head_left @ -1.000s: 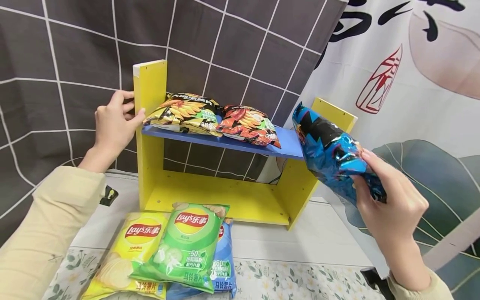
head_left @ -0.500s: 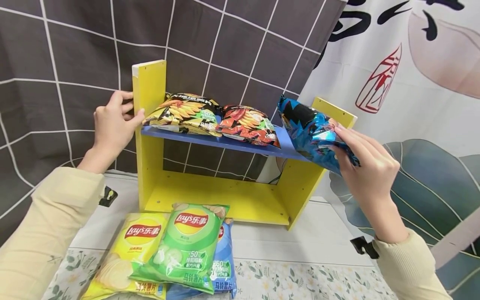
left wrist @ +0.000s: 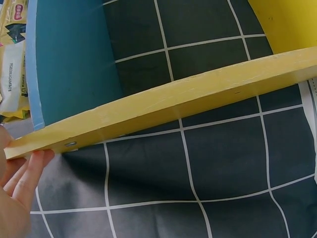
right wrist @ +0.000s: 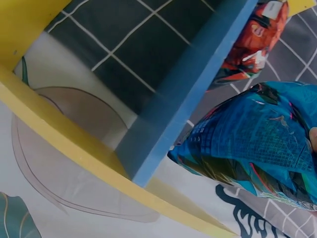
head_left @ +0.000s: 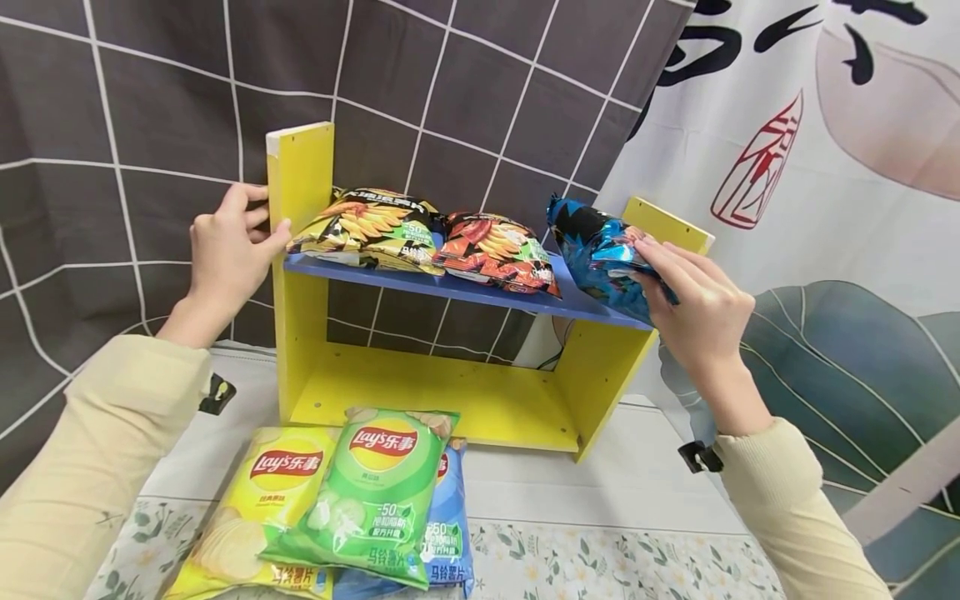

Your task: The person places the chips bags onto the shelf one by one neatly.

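Observation:
My right hand [head_left: 697,312] pinches a shiny blue and black chip bag [head_left: 588,250] by its near side, thumb below and fingers on top. In the head view the bag overlaps the right end of the blue shelf board [head_left: 450,286]; the right wrist view shows its tip [right wrist: 181,152] close to the board's edge. On that board lie a gold and black chip bag [head_left: 367,227] and a red chip bag [head_left: 495,250] side by side. My left hand [head_left: 228,262] holds the shelf's yellow left side panel [head_left: 300,175], thumb in front, fingers around its outer face.
A yellow bottom board [head_left: 435,392] spans the shelf's lower level. In front of the shelf a yellow Lay's bag [head_left: 262,500], a green one [head_left: 375,492] and a blue one [head_left: 450,525] overlap on the table. A dark checked curtain [head_left: 172,117] hangs behind.
My right hand has carried the blue and black chip bag leftward, from beside the shelf to over the board's right end. The left hand keeps its hold on the side panel.

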Motion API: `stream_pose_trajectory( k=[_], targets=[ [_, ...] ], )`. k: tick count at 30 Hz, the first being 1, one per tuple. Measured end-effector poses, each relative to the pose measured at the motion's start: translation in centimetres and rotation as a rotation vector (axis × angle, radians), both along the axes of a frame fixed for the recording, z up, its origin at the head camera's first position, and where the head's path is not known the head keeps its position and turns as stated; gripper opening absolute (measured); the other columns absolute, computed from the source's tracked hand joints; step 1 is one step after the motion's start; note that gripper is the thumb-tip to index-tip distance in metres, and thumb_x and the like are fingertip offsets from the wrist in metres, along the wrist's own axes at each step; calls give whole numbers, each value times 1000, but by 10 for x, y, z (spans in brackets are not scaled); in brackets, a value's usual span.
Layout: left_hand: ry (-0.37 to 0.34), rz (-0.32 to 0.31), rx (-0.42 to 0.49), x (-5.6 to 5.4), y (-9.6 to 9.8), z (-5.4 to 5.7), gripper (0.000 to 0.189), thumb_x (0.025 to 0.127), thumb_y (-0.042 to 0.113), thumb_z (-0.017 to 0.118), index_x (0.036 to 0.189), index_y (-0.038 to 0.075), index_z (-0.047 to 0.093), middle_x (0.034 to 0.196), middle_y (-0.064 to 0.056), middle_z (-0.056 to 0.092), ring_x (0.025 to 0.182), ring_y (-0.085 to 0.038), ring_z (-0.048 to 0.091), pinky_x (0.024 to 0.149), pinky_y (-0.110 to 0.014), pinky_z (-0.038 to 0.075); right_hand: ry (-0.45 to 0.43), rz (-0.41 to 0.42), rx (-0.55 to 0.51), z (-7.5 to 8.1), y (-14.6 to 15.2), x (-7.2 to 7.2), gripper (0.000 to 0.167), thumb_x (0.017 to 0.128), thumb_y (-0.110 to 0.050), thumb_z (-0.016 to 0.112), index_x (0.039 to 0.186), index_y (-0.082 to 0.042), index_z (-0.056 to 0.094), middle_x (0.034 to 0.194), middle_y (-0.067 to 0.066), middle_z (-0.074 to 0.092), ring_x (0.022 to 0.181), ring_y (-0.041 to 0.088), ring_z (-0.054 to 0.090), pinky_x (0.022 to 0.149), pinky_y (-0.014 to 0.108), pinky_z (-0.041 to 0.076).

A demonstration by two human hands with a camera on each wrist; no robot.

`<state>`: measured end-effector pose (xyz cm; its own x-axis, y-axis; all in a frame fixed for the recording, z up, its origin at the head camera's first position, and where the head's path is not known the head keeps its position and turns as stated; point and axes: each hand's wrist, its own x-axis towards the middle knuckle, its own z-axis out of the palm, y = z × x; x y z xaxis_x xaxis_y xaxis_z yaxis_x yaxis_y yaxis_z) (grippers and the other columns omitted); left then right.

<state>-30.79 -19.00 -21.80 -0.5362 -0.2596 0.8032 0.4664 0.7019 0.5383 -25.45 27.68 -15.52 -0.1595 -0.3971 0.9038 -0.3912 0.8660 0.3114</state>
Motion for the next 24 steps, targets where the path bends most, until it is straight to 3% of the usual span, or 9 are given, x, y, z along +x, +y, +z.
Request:
stream_pose_trajectory(
  k=[9, 11, 13, 15, 17, 21, 23, 24],
  targets=[
    [-5, 18, -8, -1, -1, 0, 37, 87, 14, 64, 121, -1, 57, 116, -21, 65, 94, -37, 70, 80, -11, 50, -77, -52, 75, 2, 2, -23, 43, 84, -16, 73, 126, -16, 65, 113, 10, 71, 103, 32, 68, 49, 40, 48],
    [-3, 17, -9, -1, -1, 0, 37, 87, 14, 64, 121, -2, 57, 116, -22, 65, 94, -37, 69, 81, -16, 53, -84, -57, 75, 0, 3, -28, 44, 83, -13, 73, 126, -17, 65, 112, 9, 72, 102, 32, 68, 48, 41, 48],
    [-2, 13, -9, -1, -1, 0, 37, 87, 14, 64, 121, -2, 57, 116, -22, 65, 94, -37, 69, 80, -15, 52, -84, -62, 80, -1, 4, -32, 44, 83, -12, 73, 126, -17, 65, 112, 9, 72, 101, 32, 68, 48, 42, 47],
    [0, 9, -7, -2, -1, 0, 37, 87, 13, 64, 121, -2, 57, 116, -22, 65, 94, -37, 69, 77, -4, 47, -84, -63, 89, -3, 5, -35, 44, 82, -13, 74, 126, -17, 65, 112, 10, 72, 101, 32, 68, 48, 41, 48],
    [-3, 6, -6, -3, -1, 0, 38, 87, 14, 65, 120, -2, 57, 116, -22, 65, 95, -37, 69, 76, 0, 44, -80, -62, 95, -5, 7, -37, 45, 82, -14, 74, 126, -17, 65, 112, 10, 71, 100, 32, 68, 47, 41, 47],
    [-8, 2, -3, -2, 0, 1, 38, 87, 14, 65, 121, -2, 57, 116, -22, 65, 95, -37, 69, 77, -4, 47, -73, -51, 103, -7, 10, -41, 43, 82, -13, 74, 124, -16, 66, 113, 9, 71, 100, 32, 68, 46, 41, 46],
    [-7, 1, -3, -1, 0, 1, 38, 87, 13, 65, 121, -2, 57, 116, -22, 65, 95, -37, 69, 80, -16, 52, -66, -47, 116, -8, 11, -43, 42, 83, -13, 73, 124, -16, 66, 112, 10, 71, 100, 32, 68, 46, 40, 46],
    [-6, 1, -3, -1, 0, 2, 38, 87, 13, 65, 121, -2, 57, 116, -22, 65, 95, -37, 69, 80, -13, 52, -59, -43, 125, -9, 12, -44, 41, 83, -14, 73, 123, -16, 67, 112, 10, 71, 100, 32, 68, 46, 40, 46]
  ],
)
